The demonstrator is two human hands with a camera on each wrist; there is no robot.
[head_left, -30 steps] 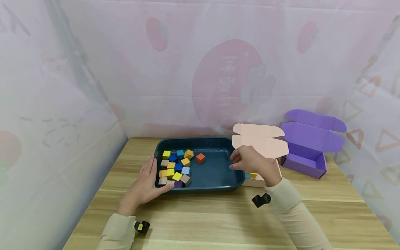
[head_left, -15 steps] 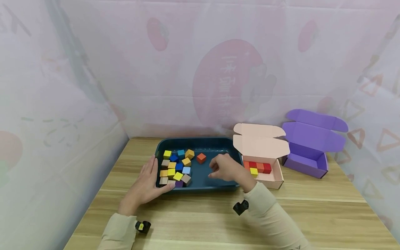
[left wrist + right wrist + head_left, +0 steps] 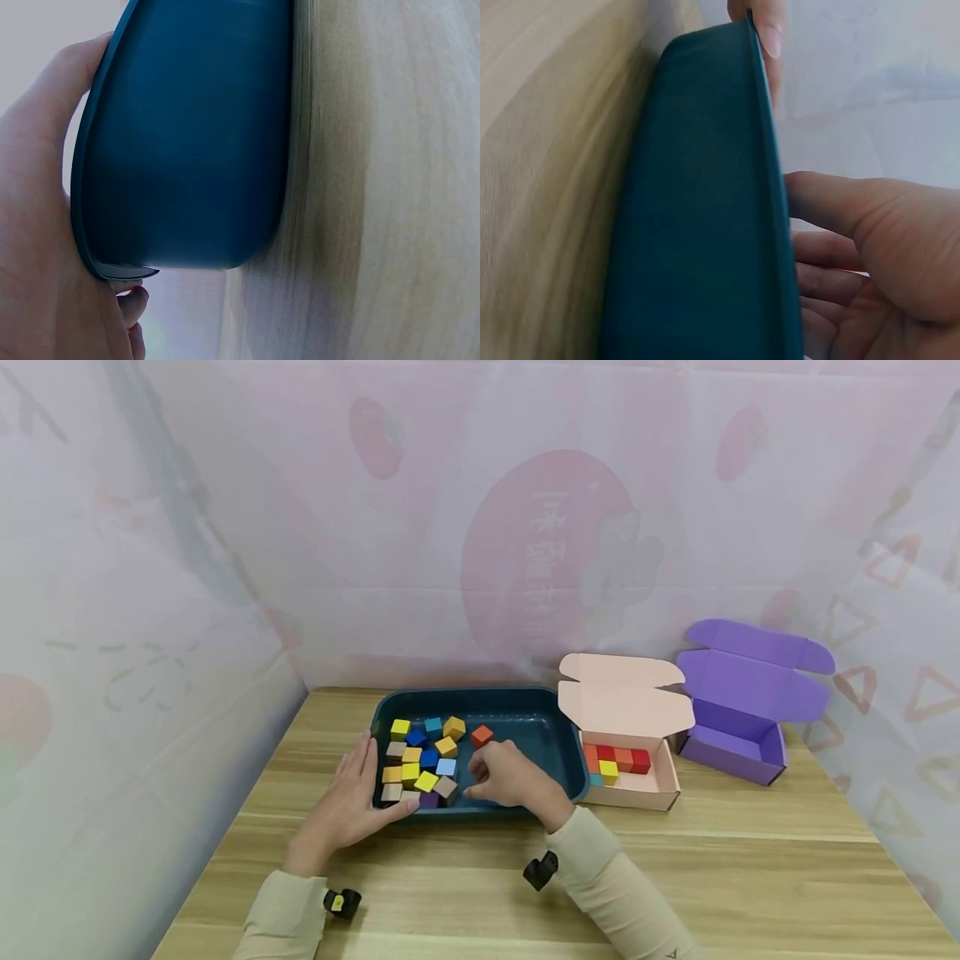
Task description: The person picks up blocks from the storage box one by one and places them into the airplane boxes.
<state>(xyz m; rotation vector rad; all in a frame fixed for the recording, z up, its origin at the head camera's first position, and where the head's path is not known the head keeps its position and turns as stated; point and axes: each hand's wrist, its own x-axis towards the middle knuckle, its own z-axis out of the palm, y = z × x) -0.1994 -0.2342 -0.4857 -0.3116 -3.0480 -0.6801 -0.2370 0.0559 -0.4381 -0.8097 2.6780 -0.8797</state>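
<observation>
My left hand (image 3: 348, 802) rests at the left front corner of a dark teal tray (image 3: 517, 812), thumb lying along the front rim and fingers straight along the left side. In the left wrist view the hand (image 3: 45, 202) lies against the tray's rim (image 3: 84, 172). My right hand (image 3: 510, 772) is over the middle of the tray, fingers bent, thumb tip close to a light wooden cube (image 3: 446, 788). Just beyond its knuckles sits an orange-red cube (image 3: 482, 736). No cube shows in its grasp; the tray wall (image 3: 697, 187) hides its fingertips in the right wrist view.
Several yellow, orange, blue, wood-toned and purple cubes fill the tray's left part, among them a light blue cube (image 3: 446, 767). Right of the tray stands an open pink box (image 3: 652, 800) with red, orange, yellow and turquoise cubes. Farther right is an open purple box (image 3: 731, 764).
My right hand has moved left from the pink box into the tray, near the orange-red cube. The cubes in the pink box have come into view. My left hand has stayed put.
</observation>
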